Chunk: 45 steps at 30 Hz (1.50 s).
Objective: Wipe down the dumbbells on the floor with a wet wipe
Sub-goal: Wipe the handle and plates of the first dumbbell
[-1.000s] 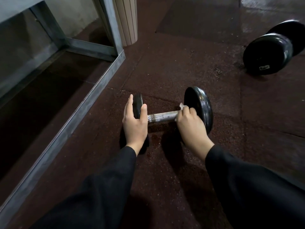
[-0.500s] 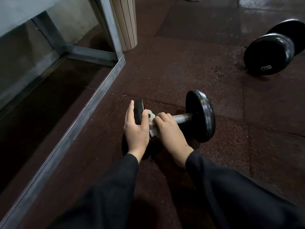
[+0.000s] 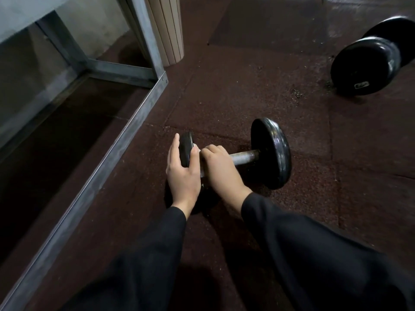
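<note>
dim indoor light, faint sheen on floor (image 3: 359, 10) at top right, deep shadow under metal frame (image 3: 125, 135), wide-angle bending at edges, slight softness throughout

Glossy black dumbbell (image 3: 270, 153) plates, dull pitted metal handle (image 3: 244, 157), grainy matt rubber floor (image 3: 235, 104)
</note>
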Each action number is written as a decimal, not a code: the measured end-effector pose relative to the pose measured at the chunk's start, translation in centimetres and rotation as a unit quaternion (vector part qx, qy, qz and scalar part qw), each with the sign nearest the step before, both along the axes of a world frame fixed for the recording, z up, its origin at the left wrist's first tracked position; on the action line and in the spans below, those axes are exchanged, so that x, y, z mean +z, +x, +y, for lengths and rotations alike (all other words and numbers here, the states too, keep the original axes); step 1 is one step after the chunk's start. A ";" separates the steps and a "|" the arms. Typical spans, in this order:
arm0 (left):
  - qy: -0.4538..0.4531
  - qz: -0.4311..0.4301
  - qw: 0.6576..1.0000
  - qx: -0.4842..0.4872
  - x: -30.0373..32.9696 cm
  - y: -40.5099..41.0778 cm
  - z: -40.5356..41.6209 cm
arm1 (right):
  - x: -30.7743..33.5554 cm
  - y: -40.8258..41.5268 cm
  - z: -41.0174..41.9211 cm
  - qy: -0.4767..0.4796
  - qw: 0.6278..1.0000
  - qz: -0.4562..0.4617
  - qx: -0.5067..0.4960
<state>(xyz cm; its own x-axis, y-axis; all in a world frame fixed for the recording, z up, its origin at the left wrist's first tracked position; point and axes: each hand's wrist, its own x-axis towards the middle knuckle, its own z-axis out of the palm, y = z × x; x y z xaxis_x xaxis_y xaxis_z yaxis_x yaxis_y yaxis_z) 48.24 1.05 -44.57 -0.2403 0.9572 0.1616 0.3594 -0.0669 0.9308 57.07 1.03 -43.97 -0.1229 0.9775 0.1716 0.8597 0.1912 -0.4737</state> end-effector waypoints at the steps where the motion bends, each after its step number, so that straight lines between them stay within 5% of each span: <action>1: 0.001 0.001 1.000 -0.001 0.0 0.0 0.0 | -0.1 -0.1 -0.1 -0.002 1.000 0.003 0.006; 16: -0.002 -0.008 1.000 -0.004 -0.1 0.0 0.2 | 1.8 0.6 1.2 -0.028 0.989 -0.137 0.044; 26: 0.002 -0.005 1.000 -0.004 -0.3 -0.1 -0.2 | 2.2 0.0 4.0 -0.159 0.973 -0.155 0.059; 30: 0.003 -0.001 1.000 -0.005 -0.3 -0.1 0.0 | 1.5 0.9 1.6 -0.067 0.988 -0.124 0.063; 33: 0.001 -0.005 1.000 -0.003 -0.3 -0.1 0.0 | -1.0 0.8 -1.6 0.018 0.999 0.013 0.022; 36: 0.003 -0.007 1.000 -0.004 -0.2 0.0 0.0 | -2.9 0.8 -3.0 -0.017 0.993 0.119 0.006; 45: 0.007 -0.001 1.000 -0.002 -0.3 0.0 0.0 | -3.8 1.8 -3.1 0.105 0.994 0.013 0.028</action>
